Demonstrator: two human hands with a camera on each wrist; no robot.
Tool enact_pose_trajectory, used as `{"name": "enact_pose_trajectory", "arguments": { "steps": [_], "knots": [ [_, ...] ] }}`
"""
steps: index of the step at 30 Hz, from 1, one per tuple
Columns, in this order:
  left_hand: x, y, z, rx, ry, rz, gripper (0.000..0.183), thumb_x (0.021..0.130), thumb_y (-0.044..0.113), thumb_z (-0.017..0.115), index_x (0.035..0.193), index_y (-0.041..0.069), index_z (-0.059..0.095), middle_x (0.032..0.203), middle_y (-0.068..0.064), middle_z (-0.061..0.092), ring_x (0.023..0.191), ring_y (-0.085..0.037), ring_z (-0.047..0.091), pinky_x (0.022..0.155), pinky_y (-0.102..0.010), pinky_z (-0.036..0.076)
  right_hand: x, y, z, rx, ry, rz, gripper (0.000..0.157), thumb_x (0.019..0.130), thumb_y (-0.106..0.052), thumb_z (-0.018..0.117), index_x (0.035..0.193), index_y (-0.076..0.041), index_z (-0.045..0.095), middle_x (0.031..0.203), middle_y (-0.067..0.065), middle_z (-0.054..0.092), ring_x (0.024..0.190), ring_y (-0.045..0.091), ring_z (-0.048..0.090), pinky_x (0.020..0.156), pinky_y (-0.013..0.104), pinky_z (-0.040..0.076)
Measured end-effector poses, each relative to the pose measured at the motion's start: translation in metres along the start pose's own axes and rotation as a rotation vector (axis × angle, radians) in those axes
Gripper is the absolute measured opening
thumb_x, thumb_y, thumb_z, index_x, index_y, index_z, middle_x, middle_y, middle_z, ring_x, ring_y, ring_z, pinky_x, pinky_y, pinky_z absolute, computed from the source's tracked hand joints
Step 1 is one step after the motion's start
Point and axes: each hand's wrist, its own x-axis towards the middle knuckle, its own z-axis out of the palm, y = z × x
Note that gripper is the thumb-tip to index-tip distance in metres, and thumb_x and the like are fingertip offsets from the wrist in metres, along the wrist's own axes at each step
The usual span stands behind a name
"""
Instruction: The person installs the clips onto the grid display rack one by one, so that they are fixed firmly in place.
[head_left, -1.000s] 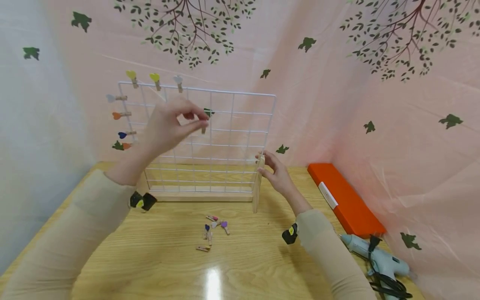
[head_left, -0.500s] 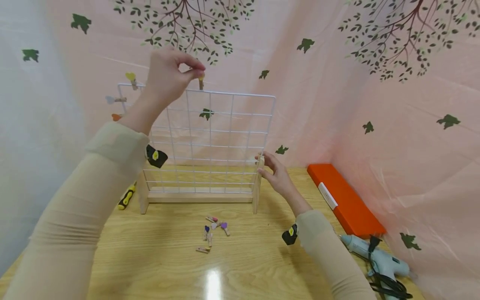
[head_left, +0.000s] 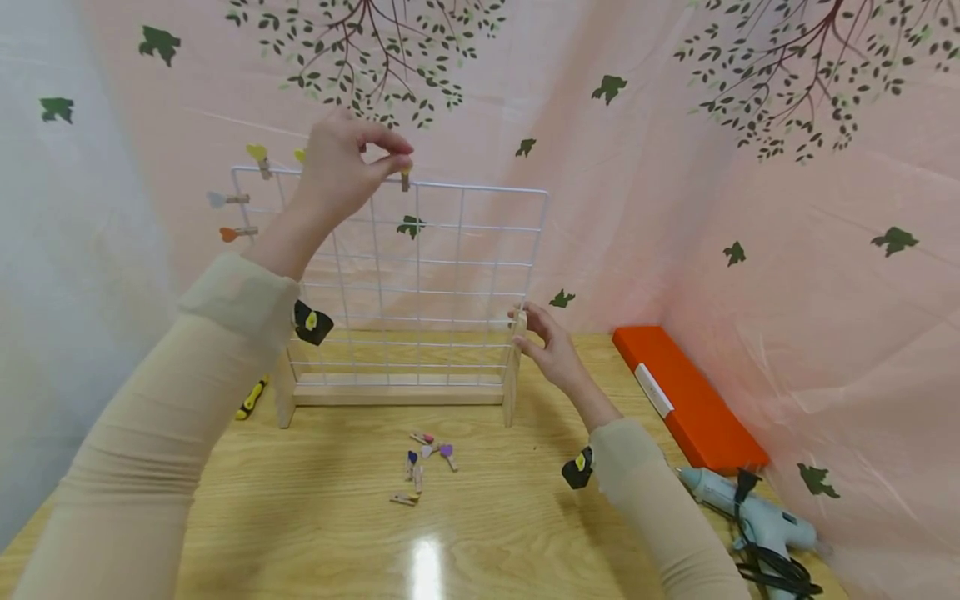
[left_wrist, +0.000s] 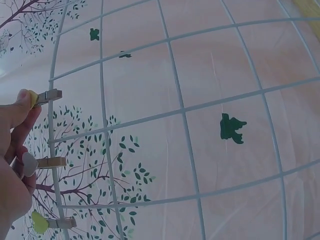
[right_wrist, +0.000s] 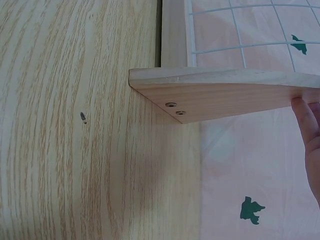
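Note:
My left hand (head_left: pixel 345 167) pinches a small wooden clothespin (head_left: pixel 406 181) by its yellow head at the top wire of a white wire grid (head_left: pixel 457 227). In the left wrist view that clothespin (left_wrist: pixel 50 96) straddles the edge wire. Beside it, a clothespin with a pale grey heart (left_wrist: pixel 30 164) and one with a yellow heart (left_wrist: pixel 40 223) are clipped to the same wire. My right hand (head_left: pixel 553 346) holds the wooden side post (head_left: pixel 512 375) of the grid's stand near its top, thumb in front. The right wrist view shows fingers (right_wrist: pixel 306 120) against this post (right_wrist: pixel 225 95).
Several loose clothespins (head_left: pixel 417 478) lie on the wooden table (head_left: pixel 480 517) before the stand. More are clipped along the grid's left edge, including an orange heart (head_left: pixel 228 235). At right are an orange box (head_left: pixel 693 408) and a glue gun (head_left: pixel 750 504); a yellow-black tool (head_left: pixel 251 400) lies left.
My left hand rose from in front of the grid to above its top wire with the clothespin, then came down slightly, bringing it onto the wire. My right hand stayed at the post.

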Motion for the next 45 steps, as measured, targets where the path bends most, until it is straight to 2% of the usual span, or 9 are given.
{"name": "enact_pose_trajectory", "arguments": {
  "steps": [5, 12, 15, 19, 25, 30, 33, 37, 45],
  "knots": [
    [-0.015, -0.002, -0.005, -0.039, 0.028, 0.096, 0.033, 0.076, 0.038, 0.066, 0.101, 0.017, 0.067, 0.100, 0.003, 0.061, 0.090, -0.014, 0.036, 0.078, -0.028, 0.029, 0.001, 0.001, 0.000, 0.004, -0.003, -0.003, 0.048, 0.083, 0.009, 0.053, 0.128, 0.008, 0.036, 0.122, 0.029, 0.047, 0.109, 0.045, 0.046, 0.077, 0.022, 0.050],
    [-0.058, -0.008, 0.002, -0.094, 0.211, 0.374, 0.027, 0.071, 0.021, 0.073, 0.095, 0.008, 0.068, 0.103, -0.006, 0.062, 0.100, -0.024, 0.045, 0.092, -0.037, 0.032, 0.000, 0.002, -0.002, -0.011, -0.001, 0.012, 0.048, 0.083, 0.007, 0.054, 0.128, 0.007, 0.036, 0.123, 0.027, 0.048, 0.110, 0.043, 0.047, 0.078, 0.027, 0.050],
    [-0.082, -0.012, 0.014, -0.138, 0.194, 0.422, 0.028, 0.069, 0.015, 0.075, 0.094, 0.006, 0.068, 0.101, -0.008, 0.063, 0.100, -0.026, 0.047, 0.093, -0.037, 0.033, 0.000, 0.002, -0.003, -0.018, 0.002, 0.021, 0.049, 0.083, 0.006, 0.055, 0.129, 0.004, 0.037, 0.123, 0.026, 0.048, 0.110, 0.042, 0.048, 0.079, 0.030, 0.051],
    [-0.128, -0.023, 0.043, -0.171, 0.012, 0.448, 0.030, 0.067, 0.013, 0.075, 0.095, 0.008, 0.066, 0.098, -0.005, 0.063, 0.097, -0.022, 0.049, 0.089, -0.036, 0.037, 0.000, 0.002, -0.003, -0.027, 0.004, 0.020, 0.050, 0.083, 0.006, 0.055, 0.129, 0.001, 0.038, 0.124, 0.024, 0.049, 0.110, 0.039, 0.049, 0.079, 0.030, 0.051],
    [-0.207, -0.041, 0.089, -0.173, -0.348, 0.322, 0.037, 0.068, 0.025, 0.074, 0.103, 0.015, 0.064, 0.103, 0.004, 0.061, 0.100, -0.014, 0.050, 0.091, -0.037, 0.041, 0.001, 0.002, -0.003, -0.028, 0.008, 0.012, 0.050, 0.083, 0.008, 0.055, 0.129, 0.007, 0.036, 0.123, 0.025, 0.049, 0.111, 0.038, 0.048, 0.080, 0.023, 0.049],
    [-0.254, -0.056, 0.116, -0.147, -0.593, 0.275, 0.038, 0.067, 0.030, 0.073, 0.102, 0.019, 0.065, 0.101, 0.009, 0.060, 0.098, -0.011, 0.051, 0.088, -0.037, 0.044, 0.001, 0.001, -0.002, -0.010, 0.008, 0.014, 0.049, 0.083, 0.008, 0.054, 0.129, 0.007, 0.035, 0.124, 0.026, 0.048, 0.112, 0.040, 0.047, 0.079, 0.021, 0.049],
    [-0.271, -0.062, 0.126, -0.153, -0.716, 0.269, 0.033, 0.067, 0.032, 0.073, 0.097, 0.020, 0.066, 0.094, 0.013, 0.059, 0.091, -0.008, 0.051, 0.085, -0.033, 0.045, 0.002, 0.000, -0.003, 0.000, 0.007, 0.021, 0.049, 0.083, 0.007, 0.054, 0.129, 0.007, 0.036, 0.124, 0.026, 0.048, 0.112, 0.042, 0.046, 0.079, 0.023, 0.050],
    [-0.285, -0.065, 0.132, -0.226, -0.807, 0.217, 0.024, 0.069, 0.033, 0.071, 0.089, 0.020, 0.066, 0.085, 0.015, 0.055, 0.080, -0.001, 0.048, 0.073, -0.021, 0.045, 0.001, 0.001, -0.002, -0.002, 0.003, 0.033, 0.049, 0.084, 0.007, 0.054, 0.129, 0.007, 0.036, 0.124, 0.026, 0.048, 0.112, 0.041, 0.047, 0.080, 0.026, 0.050],
    [-0.297, -0.060, 0.139, -0.309, -0.859, 0.199, 0.014, 0.074, 0.023, 0.070, 0.084, 0.015, 0.063, 0.080, 0.009, 0.053, 0.068, 0.001, 0.047, 0.059, -0.012, 0.043, 0.000, 0.003, -0.001, 0.001, 0.011, 0.010, 0.048, 0.083, 0.008, 0.055, 0.128, 0.007, 0.037, 0.122, 0.028, 0.048, 0.109, 0.041, 0.048, 0.076, 0.028, 0.052]
  ]
}}
